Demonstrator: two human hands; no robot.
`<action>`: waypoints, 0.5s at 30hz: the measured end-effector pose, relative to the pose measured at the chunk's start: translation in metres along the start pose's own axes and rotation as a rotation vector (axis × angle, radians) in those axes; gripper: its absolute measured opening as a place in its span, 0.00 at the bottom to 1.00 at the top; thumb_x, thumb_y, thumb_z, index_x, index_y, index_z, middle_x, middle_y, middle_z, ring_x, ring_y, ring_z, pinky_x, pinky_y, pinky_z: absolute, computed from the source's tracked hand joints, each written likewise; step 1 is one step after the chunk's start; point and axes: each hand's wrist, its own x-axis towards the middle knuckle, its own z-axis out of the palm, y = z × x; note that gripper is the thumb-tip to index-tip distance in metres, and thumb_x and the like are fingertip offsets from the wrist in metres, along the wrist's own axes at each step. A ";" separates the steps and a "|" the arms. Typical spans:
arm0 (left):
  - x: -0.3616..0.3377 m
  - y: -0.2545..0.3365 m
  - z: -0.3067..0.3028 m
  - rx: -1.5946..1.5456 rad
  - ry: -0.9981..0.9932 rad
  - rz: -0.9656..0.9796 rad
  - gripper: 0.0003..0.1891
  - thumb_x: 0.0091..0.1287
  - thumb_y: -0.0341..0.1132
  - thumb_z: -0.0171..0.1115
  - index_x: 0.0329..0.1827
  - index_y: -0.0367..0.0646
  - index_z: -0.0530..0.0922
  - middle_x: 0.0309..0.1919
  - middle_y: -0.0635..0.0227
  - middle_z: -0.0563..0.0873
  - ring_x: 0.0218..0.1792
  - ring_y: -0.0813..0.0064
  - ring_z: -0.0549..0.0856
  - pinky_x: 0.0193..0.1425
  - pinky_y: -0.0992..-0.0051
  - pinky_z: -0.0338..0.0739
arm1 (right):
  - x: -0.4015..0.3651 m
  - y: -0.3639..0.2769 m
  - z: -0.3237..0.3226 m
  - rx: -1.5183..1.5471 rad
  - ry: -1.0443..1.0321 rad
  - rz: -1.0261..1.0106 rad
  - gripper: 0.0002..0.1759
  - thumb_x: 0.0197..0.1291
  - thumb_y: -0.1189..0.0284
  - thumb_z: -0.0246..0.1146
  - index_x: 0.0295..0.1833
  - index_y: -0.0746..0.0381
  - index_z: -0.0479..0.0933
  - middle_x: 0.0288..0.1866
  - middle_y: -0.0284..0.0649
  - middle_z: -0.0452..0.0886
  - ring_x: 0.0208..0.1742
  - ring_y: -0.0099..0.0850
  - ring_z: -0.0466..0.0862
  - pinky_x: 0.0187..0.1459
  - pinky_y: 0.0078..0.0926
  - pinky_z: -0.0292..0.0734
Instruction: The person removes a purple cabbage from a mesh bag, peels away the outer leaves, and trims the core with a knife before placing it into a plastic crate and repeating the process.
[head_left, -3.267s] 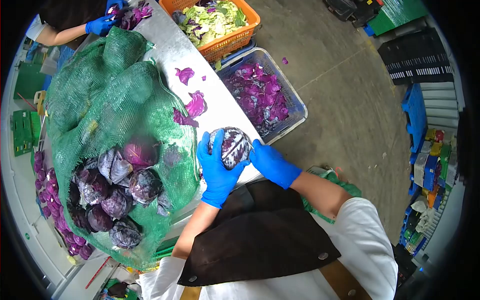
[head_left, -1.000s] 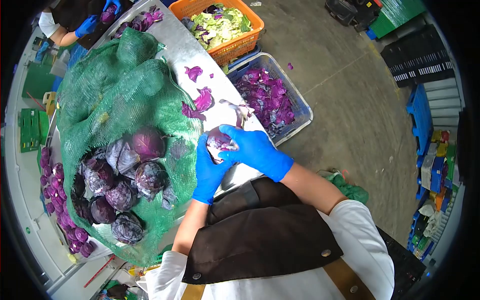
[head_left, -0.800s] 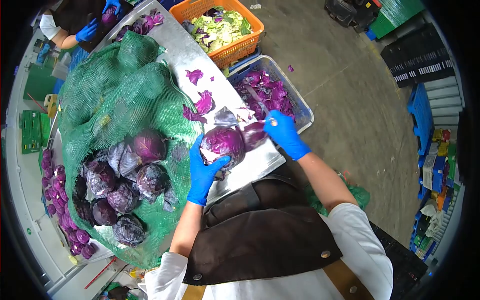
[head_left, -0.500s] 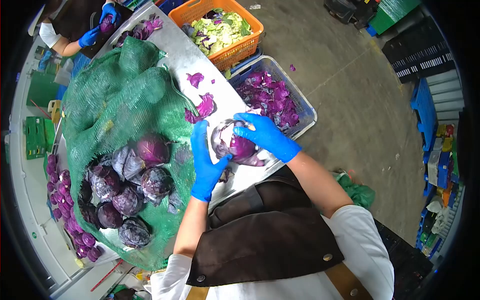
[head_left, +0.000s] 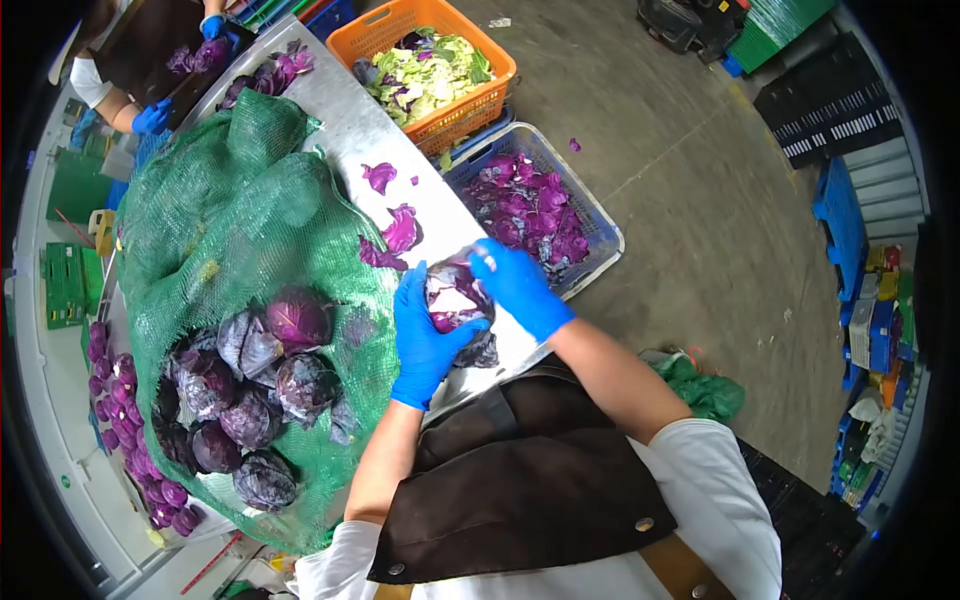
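A red cabbage (head_left: 455,297), with pale patches on its upper face, sits on the metal table near its front edge. My blue-gloved left hand (head_left: 428,340) wraps around its left and near side, thumb across the front. At the cabbage's upper right, my blue-gloved right hand (head_left: 520,288) has its fingers curled in. A small pale spot shows at those fingertips, too blurred to name. Dark outer leaves (head_left: 478,350) lie beneath the cabbage. Loose purple leaves (head_left: 402,230) rest on the table just beyond my left hand.
A green mesh sack (head_left: 230,220) spreads over the left, with several whole red cabbages (head_left: 250,415) at its mouth. Right of the table stand a grey-blue crate (head_left: 612,225) of purple leaves and an orange crate (head_left: 450,125) of green trimmings. A co-worker's gloved hand (head_left: 153,117) shows at upper left.
The cabbage has turned in my left hand, its pale patches now facing up. My right hand has shifted from its top to its right side, fingers curling. The view has shifted slightly.
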 end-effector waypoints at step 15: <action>-0.004 -0.009 -0.027 -0.099 0.006 0.043 0.59 0.44 0.43 0.85 0.79 0.40 0.58 0.77 0.45 0.58 0.78 0.49 0.60 0.82 0.58 0.55 | -0.013 -0.003 -0.002 0.013 0.061 -0.388 0.30 0.65 0.58 0.67 0.68 0.62 0.73 0.54 0.54 0.84 0.48 0.47 0.87 0.45 0.42 0.82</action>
